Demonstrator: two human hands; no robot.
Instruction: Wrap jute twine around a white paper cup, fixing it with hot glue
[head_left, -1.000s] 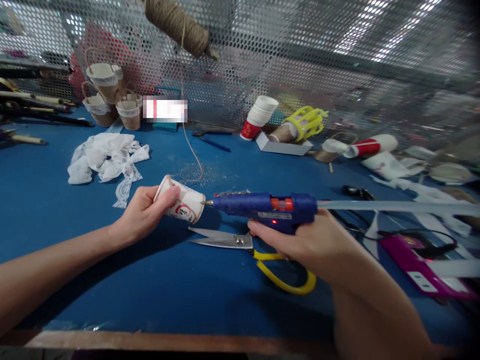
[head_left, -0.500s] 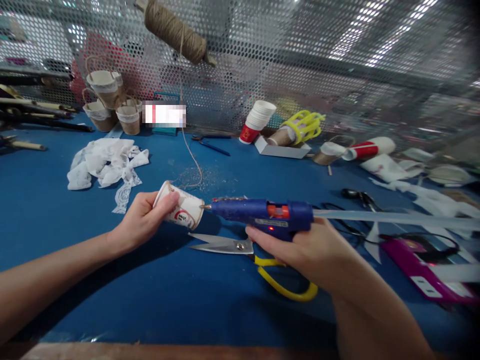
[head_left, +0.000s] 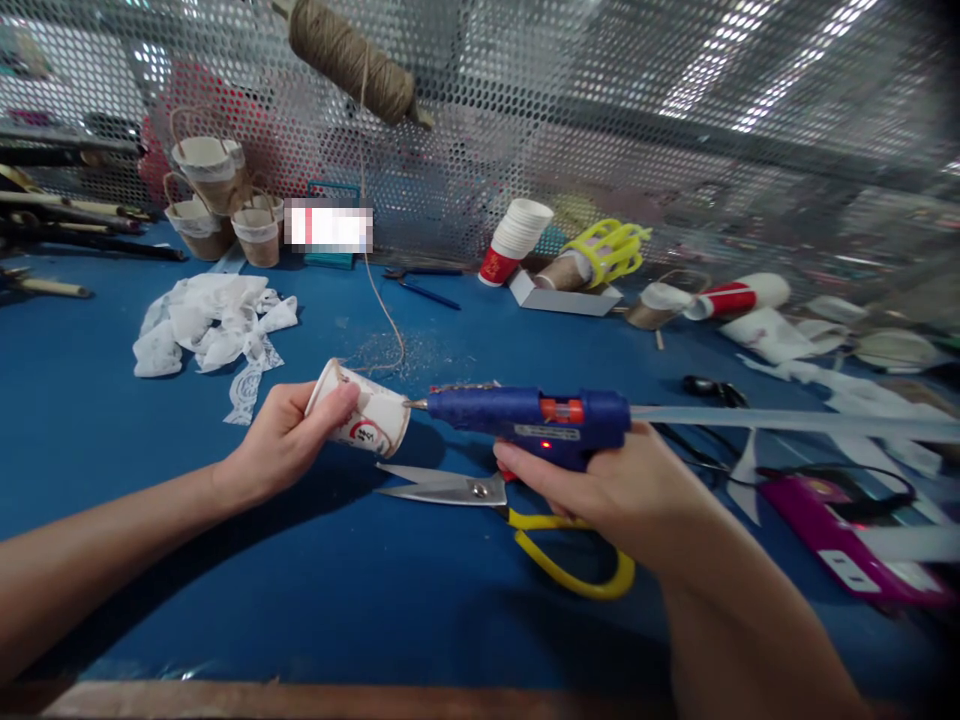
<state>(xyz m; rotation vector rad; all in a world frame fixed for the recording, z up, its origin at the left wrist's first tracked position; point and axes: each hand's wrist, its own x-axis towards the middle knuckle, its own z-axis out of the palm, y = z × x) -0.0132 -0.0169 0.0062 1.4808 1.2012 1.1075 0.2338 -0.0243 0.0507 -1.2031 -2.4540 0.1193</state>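
My left hand [head_left: 289, 435] is closed around a white paper cup [head_left: 382, 405] with red and black print, tipped on its side with its base to the right. Twine [head_left: 394, 345] runs down to the cup from above. In my right hand [head_left: 600, 490] is a blue hot glue gun [head_left: 487, 412], its red light lit and a long clear glue stick [head_left: 750, 415] sticking out of the back. The nozzle is at the edge of the cup's base. Beneath the glue gun lie scissors [head_left: 450, 488] with yellow handles, blades slightly apart.
A twine spool [head_left: 349, 60] hangs on the mesh wall. Crumpled white lace [head_left: 202, 325] lies left, behind it small twine-handled buckets [head_left: 257, 235]. Stacked paper cups [head_left: 517, 240], pliers [head_left: 424, 285] and a white box [head_left: 562, 297] stand at the back. A purple power strip [head_left: 840, 550] is right.
The glue gun and my right hand have shifted slightly right and up. The cup in my left hand has barely moved.
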